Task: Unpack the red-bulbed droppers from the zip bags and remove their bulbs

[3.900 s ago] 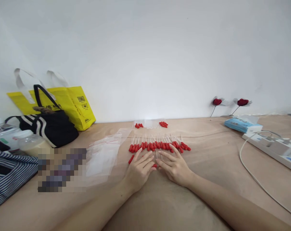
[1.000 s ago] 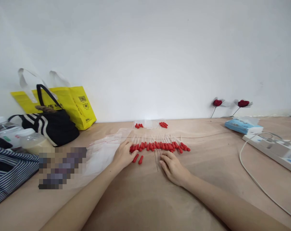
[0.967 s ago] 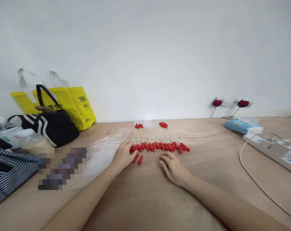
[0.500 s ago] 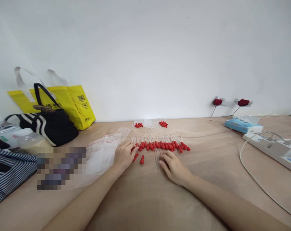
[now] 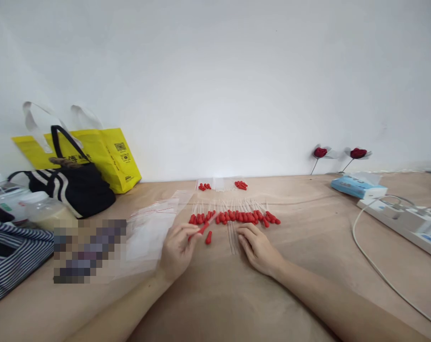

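Across the broad wood-toned surface (image 5: 236,304), one yellow bag (image 5: 110,152) stands well left of the row of droppers (image 5: 245,217), with one black bag (image 5: 80,185) also on that side; one power strip (image 5: 386,219) lies well right of the row. Two hands work at its near side: the left hand (image 5: 177,247), near the left end, pinches a single dropper (image 5: 204,227) around its red bulb, while the right hand (image 5: 260,248) rests half-curled beside some clear tubes (image 5: 232,237), and I cannot tell whether it grips any. The held dropper looks light, its bulb probably soft and grippy, its tube stiff, smooth and perhaps brittle, so the bulb end seems the safest hold. The row's droppers overlap too much to count. Nearer than the row, the tubes number perhaps three or four, and exactly one loose bulb (image 5: 208,237) lies plainly visible.
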Demonstrator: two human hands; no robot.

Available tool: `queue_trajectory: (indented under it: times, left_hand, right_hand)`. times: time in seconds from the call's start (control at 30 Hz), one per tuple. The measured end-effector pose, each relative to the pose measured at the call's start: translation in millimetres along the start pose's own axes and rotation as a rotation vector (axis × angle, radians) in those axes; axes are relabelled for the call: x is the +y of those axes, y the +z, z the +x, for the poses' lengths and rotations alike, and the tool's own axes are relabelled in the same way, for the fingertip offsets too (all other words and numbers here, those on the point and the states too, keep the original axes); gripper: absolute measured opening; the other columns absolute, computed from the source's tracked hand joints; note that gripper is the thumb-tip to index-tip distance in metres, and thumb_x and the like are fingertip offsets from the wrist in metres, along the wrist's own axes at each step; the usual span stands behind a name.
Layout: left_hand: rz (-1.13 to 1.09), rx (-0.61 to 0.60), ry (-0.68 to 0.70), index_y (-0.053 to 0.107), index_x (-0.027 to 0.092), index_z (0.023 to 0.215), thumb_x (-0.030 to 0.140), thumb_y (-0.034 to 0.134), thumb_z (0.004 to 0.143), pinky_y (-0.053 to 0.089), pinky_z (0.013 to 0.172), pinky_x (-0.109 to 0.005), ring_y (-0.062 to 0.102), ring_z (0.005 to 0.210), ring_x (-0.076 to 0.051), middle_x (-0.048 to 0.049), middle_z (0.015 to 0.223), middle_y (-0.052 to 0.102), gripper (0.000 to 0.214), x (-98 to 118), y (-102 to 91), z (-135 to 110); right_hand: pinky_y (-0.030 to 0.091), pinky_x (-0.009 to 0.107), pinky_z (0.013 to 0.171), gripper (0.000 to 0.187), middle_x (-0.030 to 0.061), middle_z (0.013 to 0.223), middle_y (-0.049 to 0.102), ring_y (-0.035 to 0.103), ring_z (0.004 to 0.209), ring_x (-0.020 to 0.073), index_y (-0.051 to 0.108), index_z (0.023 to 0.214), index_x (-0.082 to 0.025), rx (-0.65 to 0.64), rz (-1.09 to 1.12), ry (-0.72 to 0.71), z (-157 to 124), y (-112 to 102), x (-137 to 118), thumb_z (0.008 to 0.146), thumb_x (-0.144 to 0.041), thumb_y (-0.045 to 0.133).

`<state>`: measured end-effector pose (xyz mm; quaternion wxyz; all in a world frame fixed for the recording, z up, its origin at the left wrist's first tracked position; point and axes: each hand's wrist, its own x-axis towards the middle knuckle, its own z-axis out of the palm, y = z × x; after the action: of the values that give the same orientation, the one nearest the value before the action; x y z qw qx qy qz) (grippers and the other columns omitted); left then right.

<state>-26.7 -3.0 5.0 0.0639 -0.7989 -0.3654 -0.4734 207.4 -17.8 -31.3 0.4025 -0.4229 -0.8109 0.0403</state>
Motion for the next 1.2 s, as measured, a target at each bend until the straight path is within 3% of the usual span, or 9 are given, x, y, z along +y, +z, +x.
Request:
queue_trajectory:
  times: [0.1,0.23,0.37,0.47,0.57,0.67,0.73,0.93,1.2]
  left_hand:
    - [-0.078,-0.122,0.164,0.06,0.02,0.082,0.019,0.053,0.08,0.046,0.071,-0.028,0.058,0.075,-0.014,-0.0024,0.078,0.063,0.008,11.3,-2.2,-9.1]
    - [-0.149,-0.138,0.278,0.059,0.022,0.083,0.018,0.052,0.081,0.046,0.071,-0.029,0.058,0.073,-0.013,-0.0013,0.076,0.065,0.008,23.8,1.2,-9.8]
    - [-0.204,-0.138,0.342,0.059,0.021,0.08,0.017,0.052,0.081,0.045,0.069,-0.029,0.057,0.071,-0.013,-0.0006,0.074,0.066,0.008,28.4,5.0,-8.0]
    - [-0.211,-0.192,0.355,0.06,0.022,0.078,0.018,0.051,0.081,0.046,0.069,-0.03,0.057,0.071,-0.013,-0.0007,0.074,0.067,0.01,25.9,5.7,-7.5]
    - [-0.144,-0.252,0.302,0.061,0.021,0.086,0.021,0.051,0.08,0.046,0.076,-0.033,0.058,0.083,-0.017,-0.0043,0.084,0.067,0.012,22.8,7.3,-6.5]
    - [-0.014,-0.291,0.272,0.057,0.018,0.104,0.028,0.053,0.079,0.042,0.087,-0.04,0.052,0.102,-0.022,-0.0088,0.104,0.063,0.027,22.7,14.1,-5.0]
    - [0.031,-0.299,0.297,0.057,0.018,0.106,0.03,0.051,0.081,0.04,0.09,-0.043,0.051,0.106,-0.023,-0.0082,0.107,0.062,0.029,24.1,21.5,-4.0]
    - [0.036,-0.195,0.313,0.063,0.021,0.093,0.019,0.046,0.084,0.036,0.094,-0.045,0.057,0.1,-0.019,-0.0039,0.093,0.068,0.019,27.5,36.2,-1.4]
    - [0.103,-0.188,0.376,0.062,0.019,0.081,0.015,0.048,0.083,0.025,0.101,-0.048,0.056,0.103,-0.02,-0.0021,0.096,0.068,0.015,31.8,28.5,-2.0]
  right_hand:
    - [0.046,0.036,0.081,0.029,0.0122,0.103,0.054,0.052,0.096,0.0199,0.048,0.111,-0.016,0.101,-0.061,-0.063,0.0,-6.5,-4.0,0.082,-0.017,0.041]
    - [0.038,0.044,0.088,0.037,0.0113,0.109,0.056,0.049,0.102,0.0236,0.048,0.115,-0.018,0.119,-0.205,-0.24,1.5,-12.5,-10.8,0.079,-0.028,0.051]
    - [0.029,0.047,0.094,0.021,0.0035,0.086,0.065,0.054,0.092,0.0188,0.058,0.102,-0.023,0.091,-0.271,-0.352,3.2,-11.4,-10.0,0.082,-0.025,0.05]
    - [0.025,0.048,0.097,0.018,-0.0011,0.064,0.063,0.056,0.072,0.0138,0.061,0.094,-0.024,0.069,-0.298,-0.388,3.9,-9.7,-5.3,0.085,-0.022,0.046]
    - [0.026,0.048,0.097,0.022,-0.0018,0.059,0.062,0.054,0.064,0.0121,0.062,0.094,-0.023,0.103,-0.356,-0.41,4.2,-9.1,-2.5,0.086,-0.019,0.042]
    - [0.027,0.048,0.096,0.023,-0.0004,0.062,0.063,0.056,0.069,0.0131,0.061,0.096,-0.022,0.146,-0.419,-0.4,3.5,-8.3,-2.4,0.086,-0.015,0.041]
    - [0.028,0.048,0.097,0.023,0.0007,0.065,0.064,0.057,0.073,0.014,0.061,0.096,-0.021,0.154,-0.434,-0.403,2.5,-7.4,-2.7,0.086,-0.014,0.042]
    - [0.03,0.048,0.097,0.023,0.0037,0.08,0.068,0.06,0.083,0.0161,0.059,0.103,-0.02,0.115,-0.361,-0.404,2.2,-3.8,-1.6,0.085,-0.018,0.045]
    - [0.025,0.048,0.102,0.019,0.0041,0.083,0.069,0.057,0.099,0.0159,0.06,0.093,-0.017,0.098,-0.318,-0.5,4.2,-4.6,-3.1,0.086,-0.014,0.043]
